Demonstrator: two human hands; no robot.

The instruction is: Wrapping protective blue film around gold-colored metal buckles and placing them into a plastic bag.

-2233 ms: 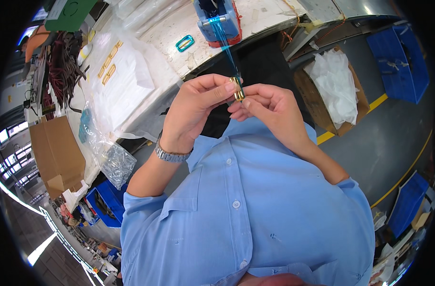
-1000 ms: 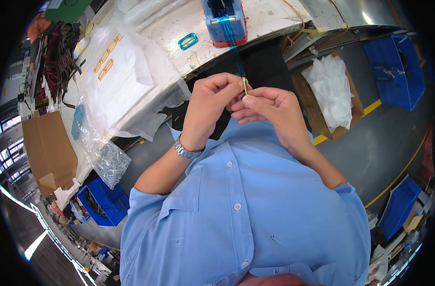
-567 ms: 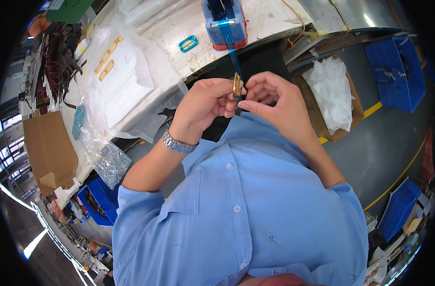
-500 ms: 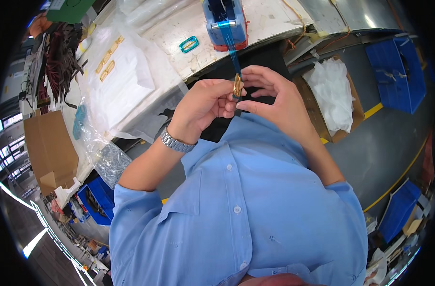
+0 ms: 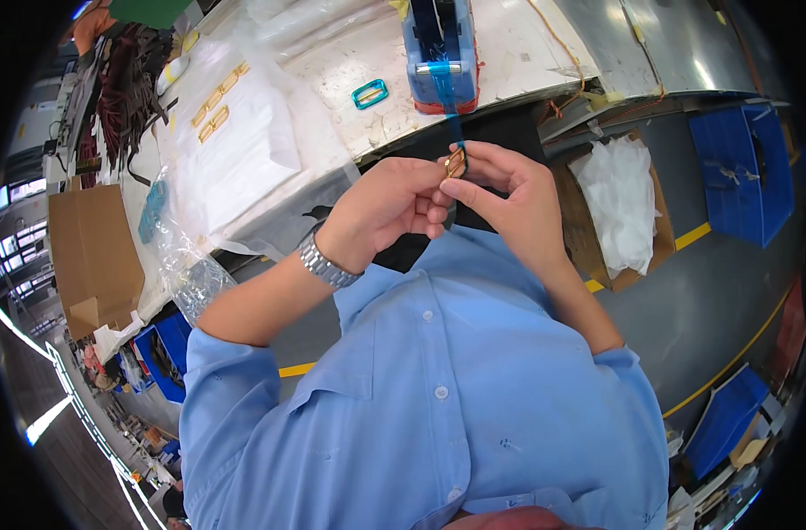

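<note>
A gold rectangular buckle (image 5: pixel 456 164) is pinched between my two hands, just below the table edge. My left hand (image 5: pixel 394 205) grips its left side with thumb and curled fingers. The thumb and fingers of my right hand (image 5: pixel 519 199) close on its right side. From a blue tape dispenser (image 5: pixel 418 87), a strip of translucent blue tape (image 5: pixel 447 102) runs down to the buckle. Where tape and metal meet is partly hidden by my fingers. On the tabletop left of the dispenser lies another buckle (image 5: pixel 369 94), its frame covered in blue.
Several gold buckles (image 5: pixel 215 117) lie on a white sheet (image 5: pixel 253 163) at the left. A cardboard box with white wrapping (image 5: pixel 616 208) stands at the right, near a blue bin (image 5: pixel 738 177). Clear plastic bags (image 5: pixel 191 283) hang at the table's left corner, beside brown cardboard (image 5: pixel 94 256).
My right thumb and fingers have closed onto the buckle, which has turned to show its open frame. The whole view has shifted slightly, moving the table and dispenser rightward.
</note>
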